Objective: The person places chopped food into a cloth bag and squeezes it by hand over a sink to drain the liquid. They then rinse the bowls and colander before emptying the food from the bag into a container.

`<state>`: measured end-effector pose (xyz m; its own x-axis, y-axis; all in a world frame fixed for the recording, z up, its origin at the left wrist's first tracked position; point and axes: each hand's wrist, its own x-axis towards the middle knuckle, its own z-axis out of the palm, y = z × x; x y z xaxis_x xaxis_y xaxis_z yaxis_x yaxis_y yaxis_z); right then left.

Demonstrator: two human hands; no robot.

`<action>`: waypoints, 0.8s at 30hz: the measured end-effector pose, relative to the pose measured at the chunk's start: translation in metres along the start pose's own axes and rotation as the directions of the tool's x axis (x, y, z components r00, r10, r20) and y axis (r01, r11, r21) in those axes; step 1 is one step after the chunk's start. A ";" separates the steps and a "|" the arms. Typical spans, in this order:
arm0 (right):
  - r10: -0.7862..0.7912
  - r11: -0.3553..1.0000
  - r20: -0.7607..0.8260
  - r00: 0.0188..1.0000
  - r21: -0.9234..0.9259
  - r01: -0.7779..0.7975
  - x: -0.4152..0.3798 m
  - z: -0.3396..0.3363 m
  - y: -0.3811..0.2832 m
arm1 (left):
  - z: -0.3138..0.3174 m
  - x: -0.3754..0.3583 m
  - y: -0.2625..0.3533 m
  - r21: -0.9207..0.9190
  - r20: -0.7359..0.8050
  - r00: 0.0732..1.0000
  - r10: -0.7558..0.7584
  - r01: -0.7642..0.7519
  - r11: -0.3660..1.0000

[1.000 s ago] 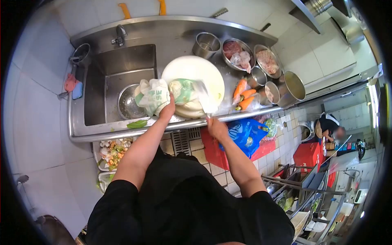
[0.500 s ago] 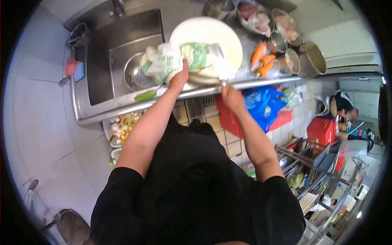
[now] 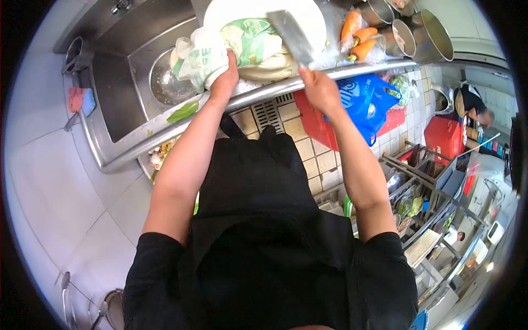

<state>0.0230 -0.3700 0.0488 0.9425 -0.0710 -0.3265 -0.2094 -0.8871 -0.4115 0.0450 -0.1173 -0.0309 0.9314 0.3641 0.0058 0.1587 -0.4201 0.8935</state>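
My right hand [image 3: 320,91] is closed round the handle of a cleaver [image 3: 292,38], its broad grey blade pointing up and left over the round white cutting board [image 3: 311,22]. At the board's near left edge, my left hand [image 3: 225,82] grips a white plastic bag [image 3: 195,60] with green print, bunched over pale contents. Just right of it, a second green-and-white printed wrapper [image 3: 250,41] covers part of some pale, long vegetables [image 3: 267,71] on the board. The left fingers are partly hidden by the bag.
A steel sink [image 3: 113,93] holding a metal bowl [image 3: 168,80] is on the left. Carrots [image 3: 363,41] and steel pots [image 3: 432,38] stand right of the board. A green leaf [image 3: 183,111] lies on the counter rim. Below are a blue bag [image 3: 366,102] and a red crate [image 3: 316,124]. Another person [image 3: 473,104] is far right.
The view has shifted, so the sink and board sit higher and farther left. The cleaver has turned, and its flat blade now shows clearly. My left hand keeps hold of the bag.
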 end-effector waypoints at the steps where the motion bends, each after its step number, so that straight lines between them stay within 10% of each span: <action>1: -0.015 0.995 -0.019 1.000 0.094 0.017 0.001 -0.024 -0.017 | -0.001 -0.004 -0.003 -0.004 -0.009 1.000 0.005 -0.005 1.000; 4: -0.196 0.710 -0.457 0.868 0.544 0.447 -0.009 -0.091 -0.065 | 0.009 0.005 -0.016 0.142 -0.069 0.992 0.105 -0.095 0.985; 7: -0.271 0.568 -0.721 0.638 0.415 0.710 -0.034 -0.144 -0.104 | 0.003 0.002 -0.005 0.059 0.029 0.997 -0.067 0.065 0.996; 8: -0.164 0.333 -0.757 0.633 0.561 0.758 -0.032 -0.126 -0.099 | 0.011 0.003 -0.017 0.114 -0.063 0.998 0.017 -0.009 0.993; 9: -0.319 0.892 -0.851 0.416 -0.121 0.435 0.006 -0.071 -0.029 | 0.008 0.005 -0.013 0.087 -0.081 0.996 0.025 -0.017 0.996; 10: -0.593 0.761 -0.724 0.352 -0.362 0.538 0.014 -0.019 0.004 | 0.003 0.002 -0.009 0.102 -0.039 0.998 0.041 -0.037 0.994; 11: -0.512 0.856 -0.445 0.735 -0.332 0.395 0.010 0.027 0.027 | 0.000 0.001 -0.004 0.115 0.003 0.998 0.062 -0.062 0.991; 12: -0.468 0.835 -0.154 0.870 -0.401 0.378 -0.001 0.038 0.025 | 0.003 0.003 -0.006 0.128 0.006 0.997 0.079 -0.080 0.989; 13: 0.062 0.991 0.119 0.991 -0.128 -0.047 -0.014 0.035 0.012 | 0.008 0.005 -0.017 0.152 0.007 0.995 0.097 -0.097 0.984; 15: -0.110 0.992 -0.018 0.994 -0.060 0.108 0.002 0.020 0.008 | 0.024 0.010 -0.033 0.335 -0.282 0.892 0.352 -0.253 0.908; 17: -0.094 0.995 -0.102 0.990 0.027 0.097 -0.009 -0.046 -0.036 | 0.007 0.004 -0.016 0.163 -0.012 0.996 0.086 -0.083 0.983; 22: -0.238 0.711 -0.713 0.659 0.334 0.618 -0.043 -0.132 -0.098 | 0.009 0.000 -0.018 0.111 -0.010 1.000 0.020 -0.019 0.994; 24: -0.426 0.836 -0.711 0.560 -0.073 0.544 -0.001 -0.037 -0.009 | 0.001 0.003 -0.012 0.120 0.122 0.992 -0.019 0.004 0.993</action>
<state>0.0334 -0.3785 0.0846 0.8021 0.0140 0.5971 0.3562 -0.8136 -0.4595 0.0467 -0.1119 -0.0425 0.9612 0.2677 -0.0661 0.2007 -0.5150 0.8334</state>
